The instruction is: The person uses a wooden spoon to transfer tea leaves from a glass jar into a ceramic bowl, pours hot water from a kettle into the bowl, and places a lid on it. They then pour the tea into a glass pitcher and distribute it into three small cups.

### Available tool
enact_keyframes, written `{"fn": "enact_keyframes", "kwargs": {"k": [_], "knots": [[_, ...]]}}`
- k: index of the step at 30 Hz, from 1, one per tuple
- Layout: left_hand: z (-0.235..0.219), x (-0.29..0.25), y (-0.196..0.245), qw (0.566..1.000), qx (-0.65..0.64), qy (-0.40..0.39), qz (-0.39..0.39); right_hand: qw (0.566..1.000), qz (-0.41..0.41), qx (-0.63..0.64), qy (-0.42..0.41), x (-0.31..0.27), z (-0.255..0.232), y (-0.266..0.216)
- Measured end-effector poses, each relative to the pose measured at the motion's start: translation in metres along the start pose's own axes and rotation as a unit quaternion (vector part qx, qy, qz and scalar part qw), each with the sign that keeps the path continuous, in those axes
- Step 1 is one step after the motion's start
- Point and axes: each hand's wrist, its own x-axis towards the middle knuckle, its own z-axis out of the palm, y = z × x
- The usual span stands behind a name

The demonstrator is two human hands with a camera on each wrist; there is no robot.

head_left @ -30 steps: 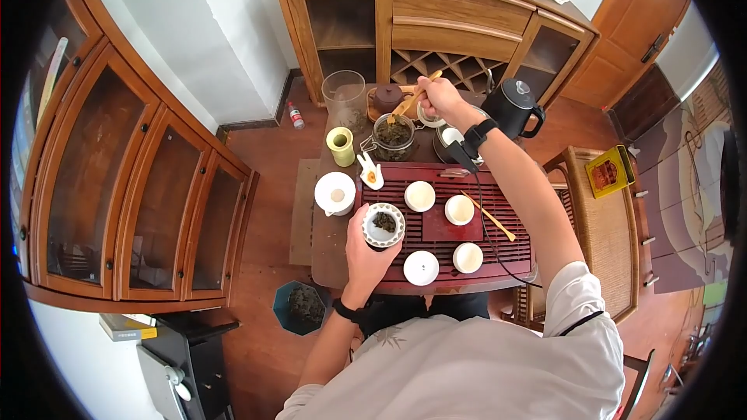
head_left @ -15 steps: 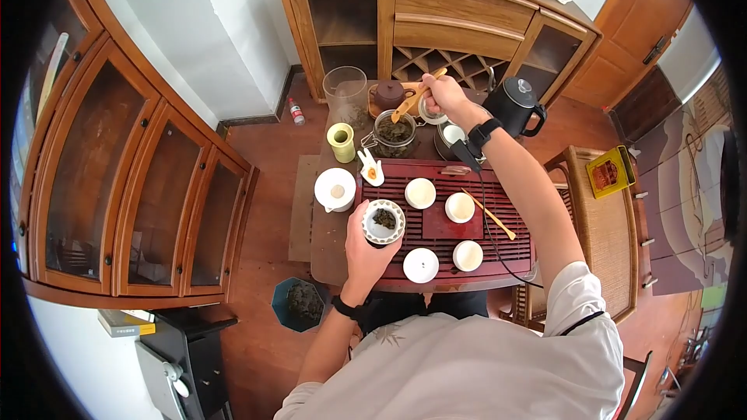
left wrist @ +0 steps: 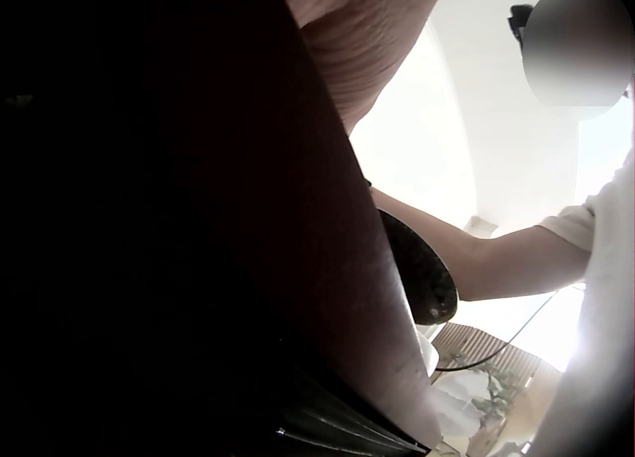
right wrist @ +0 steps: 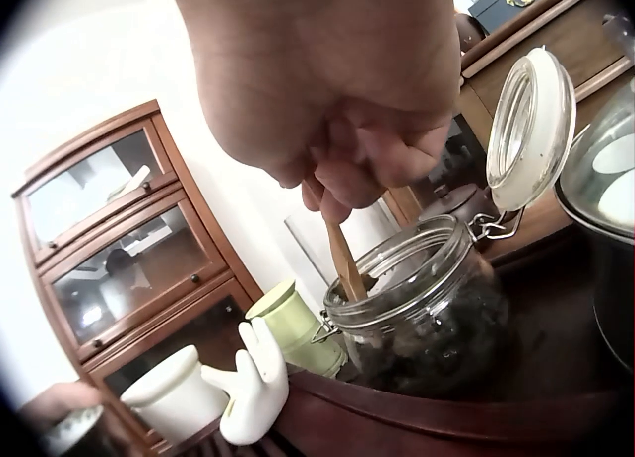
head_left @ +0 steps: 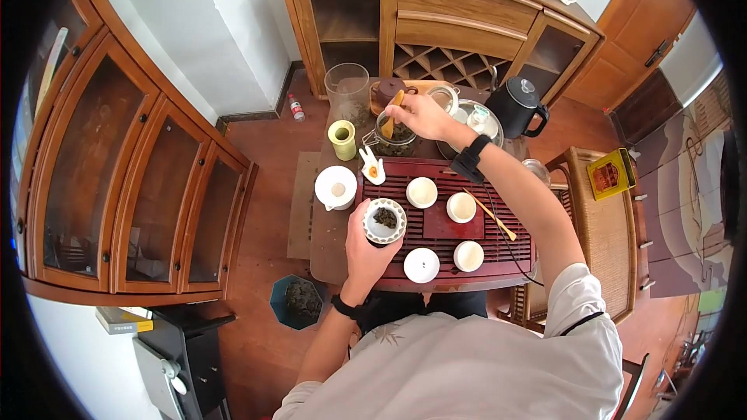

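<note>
My left hand (head_left: 372, 263) holds a small cup with a patterned rim (head_left: 386, 203) over the tea tray's left edge; dark tea leaves (head_left: 384, 218) lie inside it. At the back of the table my right hand (head_left: 421, 116) grips a wooden tea scoop (right wrist: 342, 261). Its lower end reaches into the mouth of a clip-top glass jar (right wrist: 422, 313) with dark tea leaves in it. The jar's glass lid (right wrist: 536, 130) stands swung open on its wire hinge. In the left wrist view, a dark curved surface fills most of the picture and hides the cup.
The slatted red-brown tea tray (head_left: 513, 257) bears several white cups and a thin wooden stick (head_left: 490, 215). A white hand-shaped ornament (head_left: 373, 168), a white pouring vessel (head_left: 336, 188) and a green holder (head_left: 342, 140) stand left. A black kettle (head_left: 520, 105) stands at back right.
My right hand has moved left and closer to me, over the jar, and the scoop has turned steeper and dipped into it. My left hand keeps the cup in the same place.
</note>
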Motion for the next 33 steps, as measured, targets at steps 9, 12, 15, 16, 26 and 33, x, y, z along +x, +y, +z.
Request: {"fn": "enact_keyframes", "kwargs": {"k": [9,12,15,16,26,33], "knots": [[0.0,0.0,-0.002,1.0,-0.005,0.004,0.002,0.987,0.034,-0.15,0.04,-0.001,-0.017,-0.009],[0.0,0.0,-0.002,1.0,-0.007,0.001,0.003,0.996,0.019,-0.058,0.058,0.001,-0.009,0.0],[0.0,0.0,-0.002,1.0,-0.003,0.001,0.007,1.0,0.006,0.018,0.009,0.002,0.001,-0.001],[0.0,0.0,-0.002,1.0,-0.006,0.001,0.006,0.999,0.016,-0.027,0.003,0.001,0.001,-0.006],[0.0,0.001,0.001,1.0,0.005,0.014,0.016,0.974,0.005,-0.226,0.008,-0.002,-0.008,-0.02],[0.0,0.0,-0.001,1.0,-0.008,0.013,0.007,0.989,0.03,-0.145,-0.015,0.0,-0.01,-0.016]]}}
